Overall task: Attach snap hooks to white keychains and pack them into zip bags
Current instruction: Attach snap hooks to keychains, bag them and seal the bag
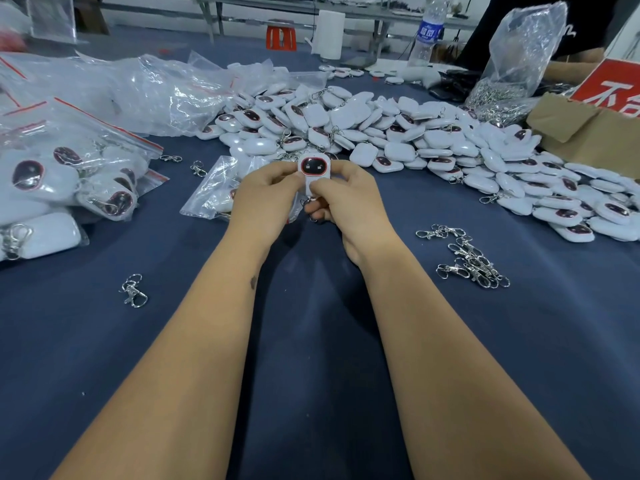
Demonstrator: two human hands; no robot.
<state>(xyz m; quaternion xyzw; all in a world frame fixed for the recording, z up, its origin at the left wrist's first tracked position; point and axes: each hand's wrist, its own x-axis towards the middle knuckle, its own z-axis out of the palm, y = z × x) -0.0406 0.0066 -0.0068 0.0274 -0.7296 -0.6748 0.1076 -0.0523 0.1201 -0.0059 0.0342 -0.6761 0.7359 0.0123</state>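
Both hands hold one white keychain [314, 169] with a dark red-rimmed face, upright above the table's middle. My left hand [265, 197] grips its left side. My right hand [341, 199] pinches its lower end, where a small metal piece [309, 201] shows between the fingers. A big heap of white keychains [415, 133] spreads behind and to the right. Loose snap hooks [467, 258] lie in a cluster at the right, with a single snap hook [134, 292] at the left. Beneath my hands lies a zip bag [211, 192] that holds keychains.
Filled zip bags [62, 181] are stacked at the left, with crumpled clear plastic [138, 88] behind them. A clear bag of snap hooks [512, 64], a cardboard box [575, 129] with a red sign and a water bottle [427, 32] stand at the far right. Blue cloth [311, 341] covers the table.
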